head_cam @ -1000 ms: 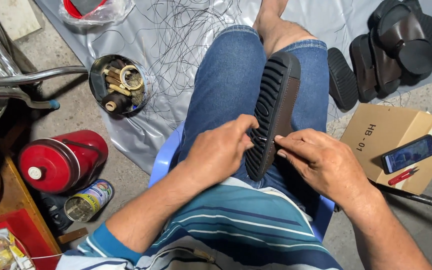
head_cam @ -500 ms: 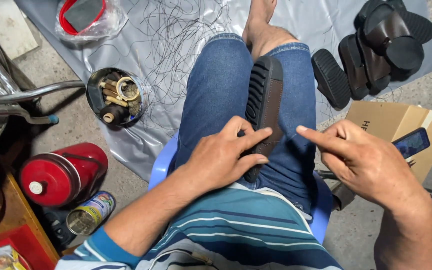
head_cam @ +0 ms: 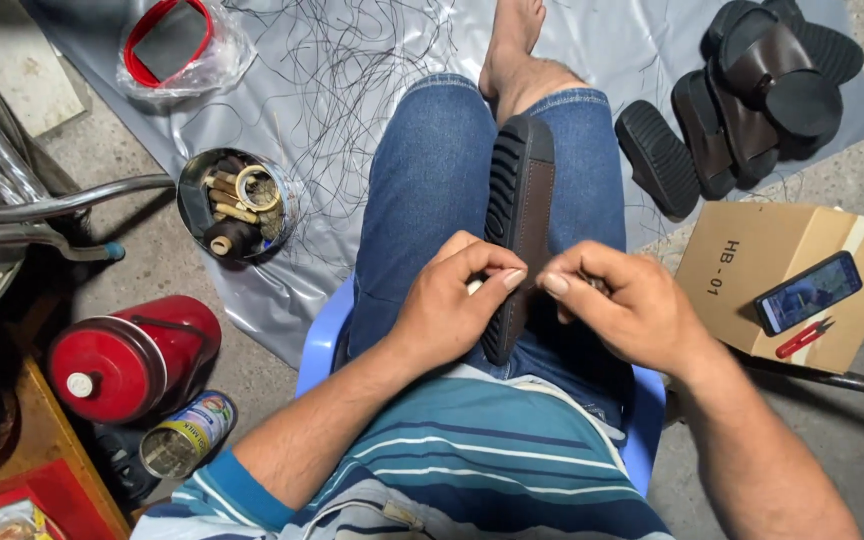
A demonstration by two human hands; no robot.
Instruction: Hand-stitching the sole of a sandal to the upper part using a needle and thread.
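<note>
My left hand [head_cam: 452, 305] and right hand [head_cam: 617, 310] pinch the edge of the black sandal sole [head_cam: 517, 230] on my lap; finished sandals [head_cam: 752, 90] lie beyond my right hand, this one seemingly unfinished.

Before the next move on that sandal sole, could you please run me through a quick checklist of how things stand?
1. Sandal sole resting on its edge along the lap: ok.
2. Left hand gripping the sole's near end: ok.
3. Right hand close beside the sole, fingertips pinched: ok.
4. What the right hand pinches: cannot tell, too small.
5. Tin of tools on the grey sheet, on the left-hand side: ok.
6. Phone lying flat on the cardboard box: ok.
</note>
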